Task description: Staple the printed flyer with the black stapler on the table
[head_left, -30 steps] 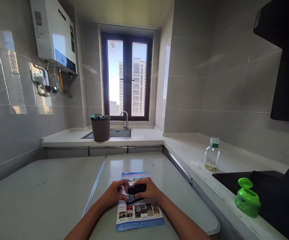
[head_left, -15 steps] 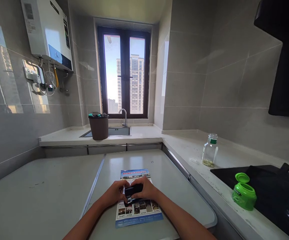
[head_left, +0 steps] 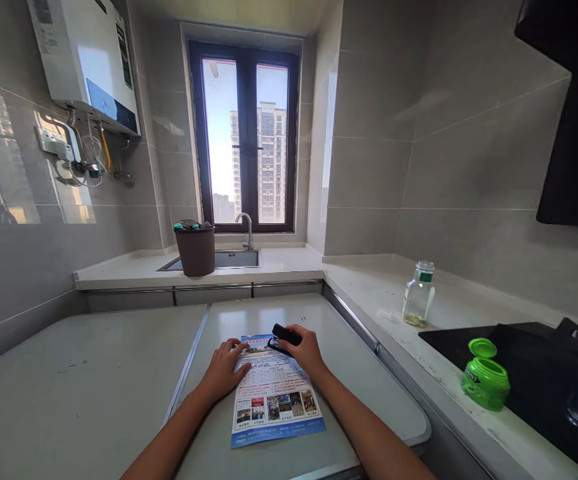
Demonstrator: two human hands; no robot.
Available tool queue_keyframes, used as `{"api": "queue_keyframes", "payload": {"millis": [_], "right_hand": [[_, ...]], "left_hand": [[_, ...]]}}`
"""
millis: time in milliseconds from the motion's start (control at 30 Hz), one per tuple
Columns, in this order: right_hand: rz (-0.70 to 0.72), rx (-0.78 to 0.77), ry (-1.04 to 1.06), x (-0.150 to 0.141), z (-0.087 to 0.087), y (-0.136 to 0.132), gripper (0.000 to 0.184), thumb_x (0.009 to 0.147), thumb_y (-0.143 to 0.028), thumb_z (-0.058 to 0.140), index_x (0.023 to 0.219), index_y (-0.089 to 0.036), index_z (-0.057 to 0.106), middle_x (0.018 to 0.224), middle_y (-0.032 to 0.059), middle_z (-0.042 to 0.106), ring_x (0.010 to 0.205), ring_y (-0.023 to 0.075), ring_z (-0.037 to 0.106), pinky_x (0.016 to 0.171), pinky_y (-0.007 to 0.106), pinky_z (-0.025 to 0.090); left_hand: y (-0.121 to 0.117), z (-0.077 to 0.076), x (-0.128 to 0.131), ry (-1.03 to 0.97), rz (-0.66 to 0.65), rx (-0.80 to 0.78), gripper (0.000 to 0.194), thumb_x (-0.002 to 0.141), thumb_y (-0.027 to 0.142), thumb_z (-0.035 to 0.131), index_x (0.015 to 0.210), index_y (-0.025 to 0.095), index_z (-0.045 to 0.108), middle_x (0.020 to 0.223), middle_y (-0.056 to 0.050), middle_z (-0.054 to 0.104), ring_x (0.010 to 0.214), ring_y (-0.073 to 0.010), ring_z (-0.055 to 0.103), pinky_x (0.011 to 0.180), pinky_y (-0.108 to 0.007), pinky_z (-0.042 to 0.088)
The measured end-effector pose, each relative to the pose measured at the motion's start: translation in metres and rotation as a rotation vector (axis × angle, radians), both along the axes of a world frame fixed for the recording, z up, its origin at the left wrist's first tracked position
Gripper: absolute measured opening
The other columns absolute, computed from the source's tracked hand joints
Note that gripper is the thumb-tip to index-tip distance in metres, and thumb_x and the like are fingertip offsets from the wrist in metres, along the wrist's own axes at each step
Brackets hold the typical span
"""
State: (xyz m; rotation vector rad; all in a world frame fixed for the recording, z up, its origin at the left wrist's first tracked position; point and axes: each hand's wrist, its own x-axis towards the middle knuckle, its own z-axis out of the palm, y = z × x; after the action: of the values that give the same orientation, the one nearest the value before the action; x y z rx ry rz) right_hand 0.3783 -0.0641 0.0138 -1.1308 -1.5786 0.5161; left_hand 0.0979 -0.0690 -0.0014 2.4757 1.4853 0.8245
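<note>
A printed leaflet [head_left: 269, 383] with blue bands and rows of small photos lies flat on the white tabletop [head_left: 369, 393]. My right hand [head_left: 309, 351] grips a black stapler [head_left: 287, 335] near the leaflet's upper right corner. The stapler's jaws point left, spread apart over the sheet's top part. On the left edge of the leaflet rests my left hand [head_left: 223, 372], its fingers apart and nothing held in them. Whether the stapler touches the paper, I cannot tell.
A brown bin [head_left: 195, 252] stands by the sink [head_left: 239, 259] at the back. Along the right counter are a glass jar [head_left: 418, 297], an open green tub [head_left: 486, 381] and a black cloth bag [head_left: 533, 367]. A seam [head_left: 189, 360] divides the tabletop.
My right hand has carried the stapler away from me, up to the leaflet's top part. My left hand has let go of it and now lies on the paper's left edge.
</note>
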Motion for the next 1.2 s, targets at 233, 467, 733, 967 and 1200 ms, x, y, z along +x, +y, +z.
{"api": "queue_keyframes", "payload": {"millis": [233,467,733,967,1200], "right_hand": [[-0.310,0.035,-0.165,0.018,-0.006,0.010,0.033,0.083,-0.050,0.072,0.106,-0.026,0.075,0.101,0.0086,0.078,0.094,0.0312,0.071,0.087,0.044,0.054],[-0.414,-0.027,-0.303,0.027,-0.009,0.013,0.031,0.088,-0.045,0.070,0.111,-0.026,0.071,0.103,0.0069,0.078,0.097,0.0282,0.070,0.093,0.040,0.046],[-0.414,-0.051,-0.401,0.033,-0.009,0.015,0.027,0.088,-0.035,0.071,0.114,-0.027,0.073,0.107,0.0044,0.079,0.102,0.0273,0.069,0.096,0.039,0.042],[-0.327,-0.095,-0.451,0.034,-0.012,0.017,0.032,0.086,-0.029,0.072,0.118,-0.028,0.073,0.118,0.0041,0.077,0.111,0.0277,0.068,0.101,0.041,0.042],[-0.195,-0.127,-0.492,0.040,-0.013,0.018,0.039,0.084,-0.027,0.073,0.123,-0.031,0.073,0.130,0.0031,0.073,0.122,0.0281,0.065,0.109,0.045,0.040]], "left_hand": [[0.001,-0.004,-0.003,0.072,-0.008,-0.020,0.021,0.090,0.028,0.057,0.104,0.024,0.072,0.147,-0.013,0.056,0.140,-0.0338,0.048,0.116,-0.053,0.036],[0.003,-0.006,0.000,0.185,0.092,-0.145,0.058,0.097,0.050,0.052,0.149,0.024,0.052,0.162,-0.020,0.040,0.153,-0.0422,0.028,0.116,-0.075,0.017],[0.002,0.004,-0.014,0.137,-0.082,-0.082,0.039,0.092,0.042,0.060,0.126,0.026,0.071,0.137,-0.013,0.061,0.126,-0.0324,0.057,0.111,-0.053,0.039],[0.005,0.008,-0.011,-0.176,-0.189,-0.088,0.031,0.092,0.026,0.053,0.112,0.019,0.075,0.117,-0.011,0.060,0.103,-0.0238,0.063,0.092,-0.038,0.053],[0.011,0.010,-0.017,-0.350,-0.122,0.030,0.027,0.092,0.029,0.055,0.106,0.022,0.076,0.113,-0.009,0.062,0.097,-0.0226,0.065,0.085,-0.036,0.055]]}}
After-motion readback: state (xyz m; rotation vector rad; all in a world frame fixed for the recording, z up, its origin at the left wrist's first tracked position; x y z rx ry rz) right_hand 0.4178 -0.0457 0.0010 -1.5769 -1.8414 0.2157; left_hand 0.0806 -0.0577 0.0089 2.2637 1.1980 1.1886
